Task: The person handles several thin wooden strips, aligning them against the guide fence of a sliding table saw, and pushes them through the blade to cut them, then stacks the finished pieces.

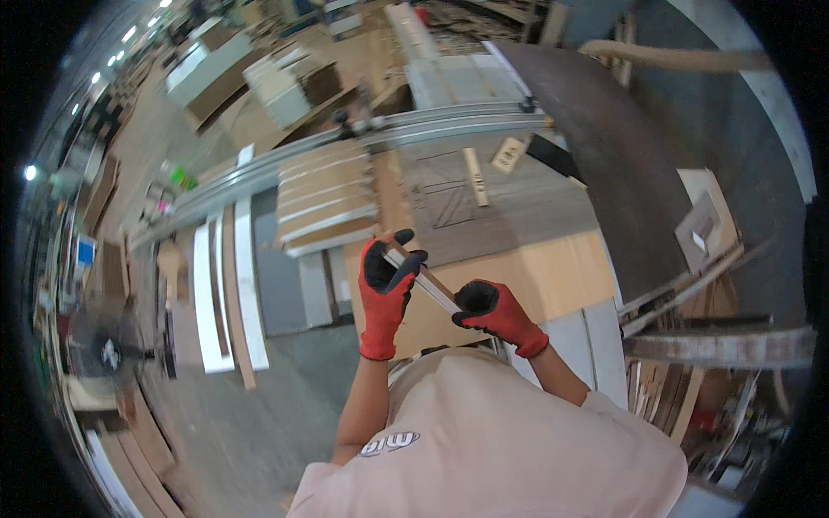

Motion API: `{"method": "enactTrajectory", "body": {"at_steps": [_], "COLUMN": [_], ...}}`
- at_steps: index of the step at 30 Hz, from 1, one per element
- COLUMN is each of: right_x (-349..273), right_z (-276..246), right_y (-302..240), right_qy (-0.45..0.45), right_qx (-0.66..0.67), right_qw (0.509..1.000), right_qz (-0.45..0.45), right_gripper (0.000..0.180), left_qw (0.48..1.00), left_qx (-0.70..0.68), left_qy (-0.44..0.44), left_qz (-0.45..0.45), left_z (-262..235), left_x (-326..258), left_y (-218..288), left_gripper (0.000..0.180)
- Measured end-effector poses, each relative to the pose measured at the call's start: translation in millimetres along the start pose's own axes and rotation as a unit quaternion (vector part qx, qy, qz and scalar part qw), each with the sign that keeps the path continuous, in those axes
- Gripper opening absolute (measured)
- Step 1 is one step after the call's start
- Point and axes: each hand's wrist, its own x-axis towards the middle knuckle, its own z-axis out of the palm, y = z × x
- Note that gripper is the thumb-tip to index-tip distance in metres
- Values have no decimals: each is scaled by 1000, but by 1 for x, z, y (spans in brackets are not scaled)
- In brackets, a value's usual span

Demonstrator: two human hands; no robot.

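Mid-handling — narrow strip (425, 281) gripped at both ends, left hand (386, 293) far, right hand (496, 312) near; probably needs steady carrying above the bench (553, 272).

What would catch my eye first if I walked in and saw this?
Probably the two red-and-black work gloves at the centre: the left hand and the right hand grip the two ends of a narrow pale strip held slanted between them. Just beyond them, a stack of wood panels with pale edges lies on the saw table, against a long metal rail.
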Motion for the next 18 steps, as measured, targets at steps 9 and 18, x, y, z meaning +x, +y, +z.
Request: {"method": "enactTrajectory", "body": {"at_steps": [9, 18], "right_x": [17, 80], "right_z": [-177, -336], "right_y": [53, 101], "right_qy": [291, 319], "right_qx": [-257, -555], "right_qw": [921, 768], "right_qz": [-10, -24], "right_gripper": [37, 52], "left_qw": [817, 601], "left_qx": [505, 587], "left_qy": [-187, -433], "left_qz": [207, 328], "left_z": [74, 188], "left_x": [41, 148], "left_y": [-116, -272], "left_gripper": [67, 44]}}
